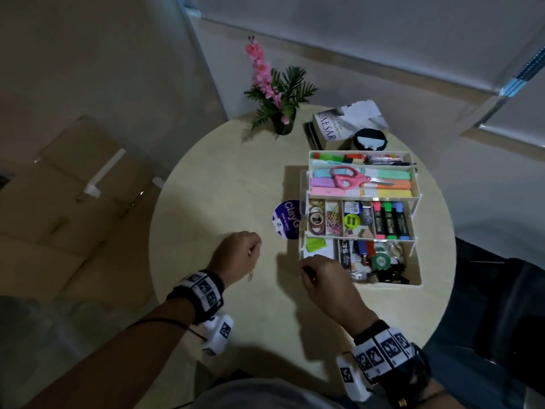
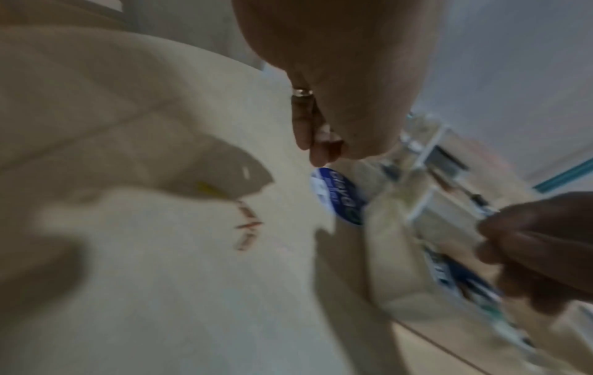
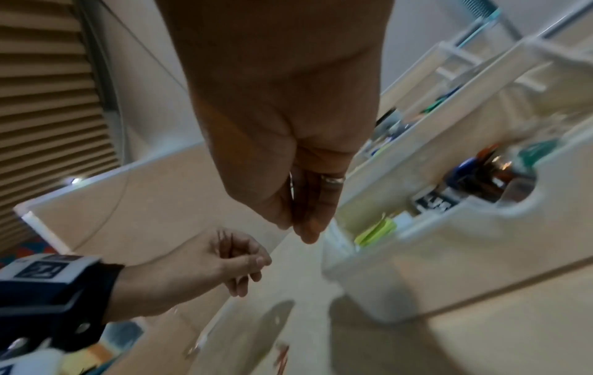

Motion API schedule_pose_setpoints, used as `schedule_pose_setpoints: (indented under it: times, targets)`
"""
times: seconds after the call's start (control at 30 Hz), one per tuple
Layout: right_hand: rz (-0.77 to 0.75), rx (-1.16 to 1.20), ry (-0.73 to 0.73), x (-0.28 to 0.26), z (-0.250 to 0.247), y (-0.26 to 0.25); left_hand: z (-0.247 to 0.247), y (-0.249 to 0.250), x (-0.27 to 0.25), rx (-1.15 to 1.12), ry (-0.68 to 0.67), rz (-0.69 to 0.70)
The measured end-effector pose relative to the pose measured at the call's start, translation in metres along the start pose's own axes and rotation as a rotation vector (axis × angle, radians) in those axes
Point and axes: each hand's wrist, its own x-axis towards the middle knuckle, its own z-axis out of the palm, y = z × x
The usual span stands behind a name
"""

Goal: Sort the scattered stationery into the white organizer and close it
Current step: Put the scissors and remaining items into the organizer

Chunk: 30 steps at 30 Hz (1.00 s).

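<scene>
The white organizer point(image 1: 302, 249) stands open in three tiers on the right of the round table point(image 1: 212, 202), filled with scissors, sticky notes, highlighters, tape and clips. My right hand point(image 1: 306, 274) hovers by its front left corner. In the right wrist view the right hand point(image 3: 301, 228) pinches a thin silvery wire, apparently a paper clip point(image 3: 291, 187). My left hand point(image 1: 253, 249) hangs over the table to the left, fingers curled, with nothing seen in it point(image 3: 247, 266). Loose paper clips point(image 2: 247, 228) lie on the table under it; one paper clip point(image 1: 250, 276) shows near the left wrist.
A round blue clay lid point(image 1: 286, 219) lies against the organizer's left side. Behind the organizer are a book point(image 1: 348, 122), a black round thing point(image 1: 370, 140) and a potted plant with pink flowers point(image 1: 280, 95). The table edge curves close to my body.
</scene>
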Motion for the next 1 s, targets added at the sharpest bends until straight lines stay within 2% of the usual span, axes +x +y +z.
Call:
schedule_pose_setpoints:
  times: [0.13,0.27,0.37,0.5,0.6,0.8,1.0]
  targets:
    - [-0.063,-0.057,-0.222,-0.002,0.052,-0.02,0.013,-0.088,-0.024,0.065,-0.191,-0.196]
    - [0.076,-0.149,-0.331,0.001,0.098,-0.024,0.027,-0.12,-0.039,0.017,-0.307,-0.187]
    - [0.112,-0.169,-0.288,0.012,0.118,-0.032,0.035,-0.123,-0.039,-0.037,-0.31,-0.158]
    - [0.02,-0.155,-0.122,0.031,0.135,-0.048,0.042,-0.118,-0.037,-0.087,-0.3,-0.069]
    - [-0.018,-0.213,-0.07,0.045,0.145,-0.054,0.044,-0.117,-0.037,-0.041,-0.292,0.026]
    - [-0.008,-0.286,-0.142,0.066,0.16,-0.058,0.036,-0.117,-0.029,0.034,-0.244,0.094]
    - [-0.037,-0.327,-0.12,0.068,0.172,-0.05,0.04,-0.116,-0.024,0.139,-0.27,0.176]
